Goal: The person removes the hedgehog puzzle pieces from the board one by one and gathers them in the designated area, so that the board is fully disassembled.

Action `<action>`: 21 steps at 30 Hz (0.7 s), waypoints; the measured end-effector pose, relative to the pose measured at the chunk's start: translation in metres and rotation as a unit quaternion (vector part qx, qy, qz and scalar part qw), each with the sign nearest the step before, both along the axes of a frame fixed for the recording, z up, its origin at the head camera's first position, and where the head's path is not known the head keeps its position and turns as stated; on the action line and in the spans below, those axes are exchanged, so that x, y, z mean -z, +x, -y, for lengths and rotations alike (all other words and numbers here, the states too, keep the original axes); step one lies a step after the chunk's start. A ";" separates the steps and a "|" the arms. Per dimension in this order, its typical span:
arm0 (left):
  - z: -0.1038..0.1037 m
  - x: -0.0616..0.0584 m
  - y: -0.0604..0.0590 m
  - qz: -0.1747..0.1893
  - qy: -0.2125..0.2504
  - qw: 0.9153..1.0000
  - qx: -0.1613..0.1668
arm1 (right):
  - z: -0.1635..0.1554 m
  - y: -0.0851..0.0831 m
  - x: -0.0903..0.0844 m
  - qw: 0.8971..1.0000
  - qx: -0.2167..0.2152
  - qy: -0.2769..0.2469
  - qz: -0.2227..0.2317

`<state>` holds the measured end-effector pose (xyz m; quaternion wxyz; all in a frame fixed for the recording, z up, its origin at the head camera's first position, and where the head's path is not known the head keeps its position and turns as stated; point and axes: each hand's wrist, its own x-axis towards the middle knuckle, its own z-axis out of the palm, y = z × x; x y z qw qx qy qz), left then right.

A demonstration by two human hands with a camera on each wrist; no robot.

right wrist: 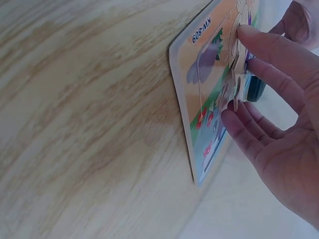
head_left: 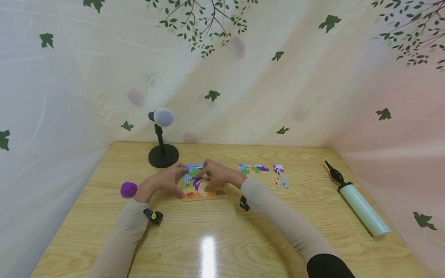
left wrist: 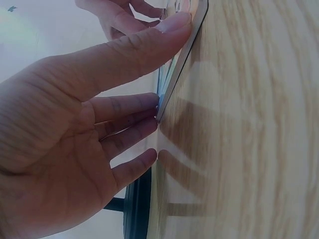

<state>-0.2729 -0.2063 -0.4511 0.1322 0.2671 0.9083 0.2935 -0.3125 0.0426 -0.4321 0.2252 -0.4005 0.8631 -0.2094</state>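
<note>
A jigsaw puzzle board (head_left: 205,197) with a cartoon picture lies on the wooden table between both hands. My left hand (head_left: 162,180) holds its left side, thumb on the near corner and fingertips at the far edge. In the left wrist view the thumb (left wrist: 172,25) presses on top of the board. Over the middle of the board, my right hand (head_left: 222,174) pinches a puzzle piece (right wrist: 238,92) between thumb and fingers. The piece stands slightly raised from the picture in the right wrist view. Fingers partly hide its face.
Several loose puzzle pieces (head_left: 261,168) lie right of the board. A black stand with a round grey head (head_left: 163,117) is behind the left hand. A purple lump (head_left: 128,189) sits at the left, a pale green hand pump (head_left: 363,208) at the right. A leaf-printed curtain (head_left: 243,77) hangs behind.
</note>
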 end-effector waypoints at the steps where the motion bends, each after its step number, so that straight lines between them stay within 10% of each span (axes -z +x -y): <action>1: 0.000 0.000 0.000 -0.001 0.000 1.000 0.000 | 0.000 0.000 0.000 1.000 0.000 0.000 0.001; 21: 0.001 0.001 0.000 -0.002 -0.006 1.000 0.000 | -0.001 0.005 0.000 1.000 0.003 -0.013 -0.019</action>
